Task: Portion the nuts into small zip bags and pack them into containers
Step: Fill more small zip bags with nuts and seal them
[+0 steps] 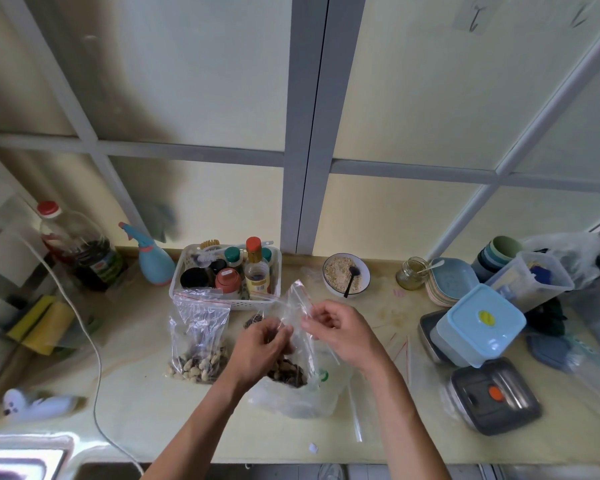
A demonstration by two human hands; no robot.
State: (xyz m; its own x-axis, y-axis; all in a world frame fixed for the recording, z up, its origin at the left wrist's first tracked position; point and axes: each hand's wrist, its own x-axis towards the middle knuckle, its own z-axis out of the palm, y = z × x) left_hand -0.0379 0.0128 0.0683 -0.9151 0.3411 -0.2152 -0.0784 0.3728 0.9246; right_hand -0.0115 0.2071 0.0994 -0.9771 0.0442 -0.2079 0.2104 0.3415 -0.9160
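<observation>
Frosted window panes behind, pale table [146, 403] below, crowded with jars and boxes.

Biggest risk: spilling. Left hand [257, 351] sunk into the mouth of a soft plastic bag of nuts [288, 393] near the table's front, fingers curled as if gathering a handful; bag walls limp, likely to slump and shed nuts across the table if tugged. Right hand [340, 327] pinching the rim of a small zip bag [295, 299], raised just above the nut bag; mouth only partly spread, so nuts dropped from the left grip could miss it. Filled zip bag [198, 337] standing just left, propped loosely, top seemingly unsealed; could tip if brushed by the left forearm.

Containers well off to the right: blue box [478, 327] stacked on a metal tin, grey-lidded tin [496, 393] nearer.

Hard to judge: whether the left grip actually holds nuts, hidden by knuckles and plastic. Clear film on the table by the right forearm blurred, edges lost.
</observation>
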